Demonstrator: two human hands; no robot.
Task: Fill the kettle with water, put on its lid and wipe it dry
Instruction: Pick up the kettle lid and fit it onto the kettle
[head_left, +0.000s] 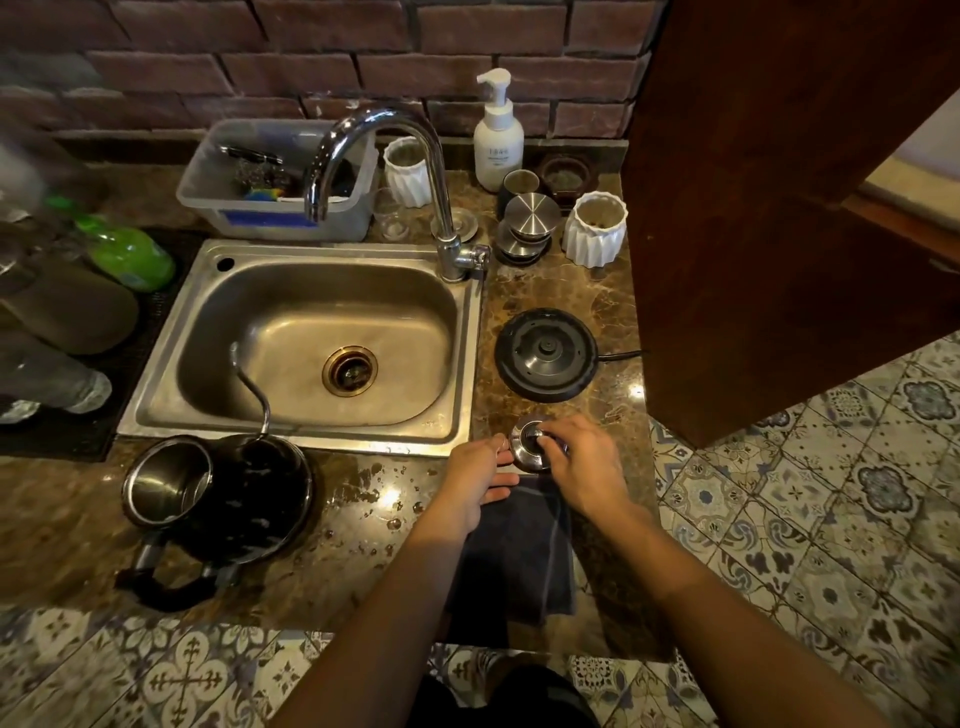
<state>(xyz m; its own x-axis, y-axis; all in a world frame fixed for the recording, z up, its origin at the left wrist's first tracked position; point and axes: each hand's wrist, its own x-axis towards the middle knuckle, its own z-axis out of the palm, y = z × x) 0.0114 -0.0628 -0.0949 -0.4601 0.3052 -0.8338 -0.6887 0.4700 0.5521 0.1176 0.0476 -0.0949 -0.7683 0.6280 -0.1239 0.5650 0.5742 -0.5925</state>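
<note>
A black gooseneck kettle (244, 493) stands on the wet stone counter left of my hands, its steel mouth open and its thin spout reaching over the sink (311, 338). The shiny steel kettle lid (530, 441) sits on the counter in front of the sink's right corner. My right hand (582, 467) holds the lid from the right, fingers curled on its top. My left hand (478, 478) touches the lid's left edge with its fingertips and lies over a dark cloth (519, 551) spread on the counter's front edge.
The kettle's round black base (545, 354) sits behind the lid, its cord running right. A chrome tap (395, 171) arches over the sink. Behind stand a soap pump (497, 135), white ribbed cups (595, 228), steel lids (530, 223) and a plastic tub (275, 182). A wooden panel (779, 208) rises at right.
</note>
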